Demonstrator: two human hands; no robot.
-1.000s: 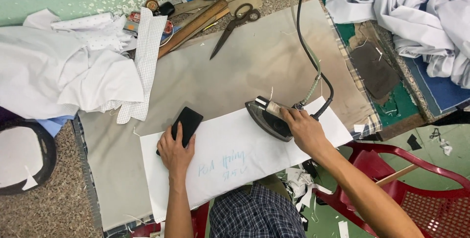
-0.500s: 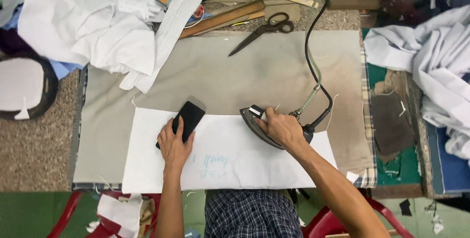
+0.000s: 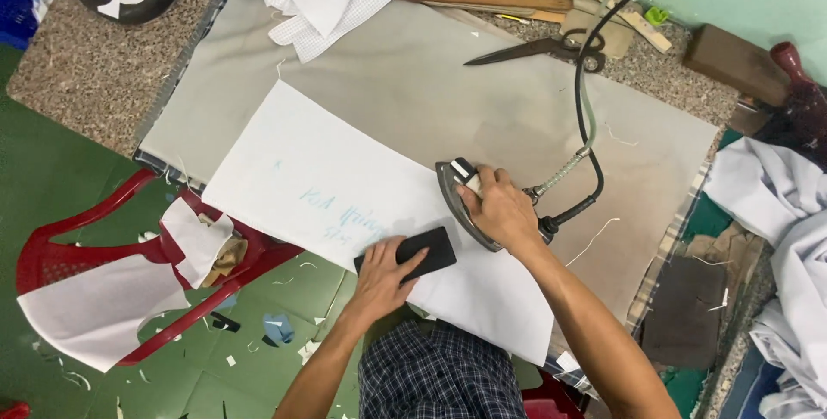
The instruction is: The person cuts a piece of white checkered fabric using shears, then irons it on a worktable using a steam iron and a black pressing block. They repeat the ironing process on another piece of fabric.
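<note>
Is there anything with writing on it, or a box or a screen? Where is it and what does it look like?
White fabric panel: flat on the grey ironing cloth, long rectangle, faint light-blue handwriting near its middle, left of the iron.
Black block: on the panel's near edge under the left hand, flat dark rectangle; cannot tell whether it is a screen.
No boxes or signs.

Two bare forearms with no sleeves in view, left hand (image 3: 382, 274) and right hand (image 3: 502, 211) without gloves, rings or watch, dark blue and white checked garment (image 3: 441, 378) over the lap
</note>
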